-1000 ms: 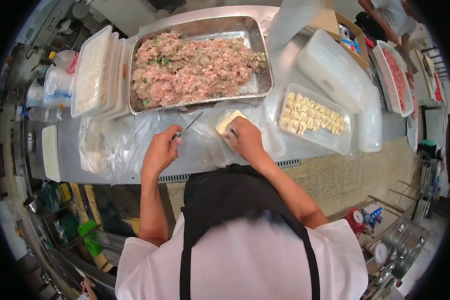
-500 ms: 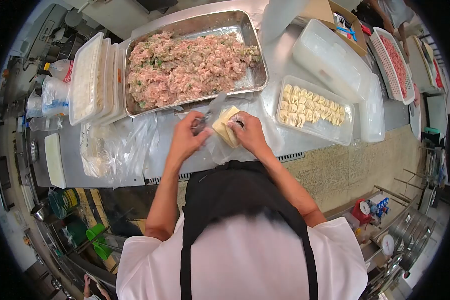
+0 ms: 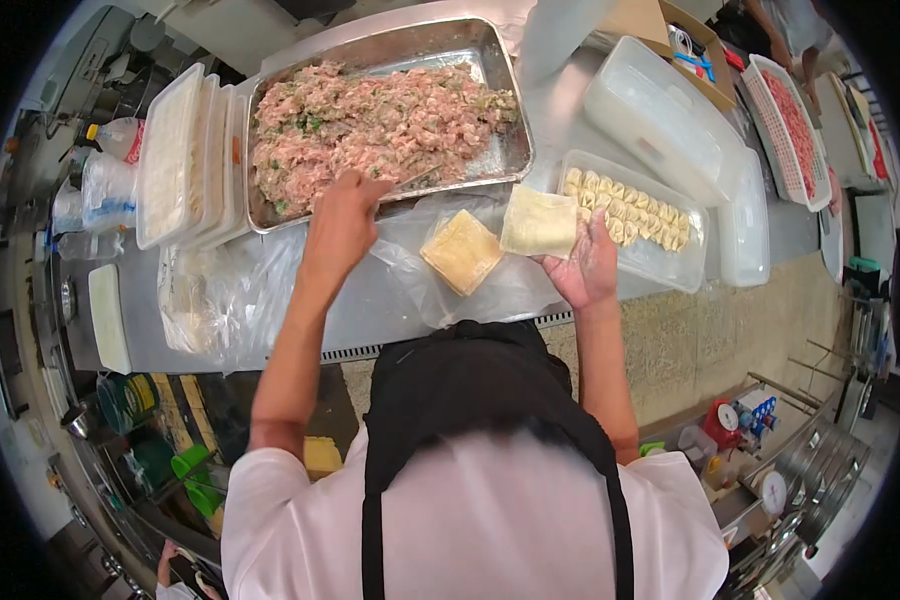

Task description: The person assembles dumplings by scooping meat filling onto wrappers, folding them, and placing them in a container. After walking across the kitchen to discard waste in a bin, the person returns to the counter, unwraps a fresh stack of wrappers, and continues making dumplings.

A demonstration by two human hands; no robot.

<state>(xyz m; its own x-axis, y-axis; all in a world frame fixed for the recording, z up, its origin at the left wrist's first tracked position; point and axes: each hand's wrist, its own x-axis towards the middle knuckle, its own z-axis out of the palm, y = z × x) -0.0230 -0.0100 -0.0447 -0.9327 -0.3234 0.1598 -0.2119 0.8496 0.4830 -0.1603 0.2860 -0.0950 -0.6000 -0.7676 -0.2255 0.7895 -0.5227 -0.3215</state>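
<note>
My left hand [image 3: 342,228] is closed at the near rim of a metal tray [image 3: 521,125] heaped with minced meat filling [image 3: 370,130]. From its fingers a thin metal filling spatula [image 3: 416,178] points right over the tray edge; its handle is hidden. On the palm side of my right hand [image 3: 588,268] rests a square dough wrapper [image 3: 539,222], pinched by the thumb along its right side. Between the hands a stack of square wrappers [image 3: 462,250] lies on a plastic sheet. Just beyond my right hand, folded dumplings [image 3: 625,205] sit in rows inside a clear plastic box [image 3: 658,270].
Stacked lidded containers [image 3: 175,160] stand left of the tray, near crumpled plastic bags [image 3: 230,300] and a white board [image 3: 109,318]. Large translucent boxes [image 3: 660,110] lean at right. Farther right is a white basket [image 3: 770,90] of meat, with another person's hand [image 3: 810,95] close by.
My left hand has moved up and left to the tray with the spatula. My right hand has lifted one wrapper off the stack and carried it right, beside the dumpling box.
</note>
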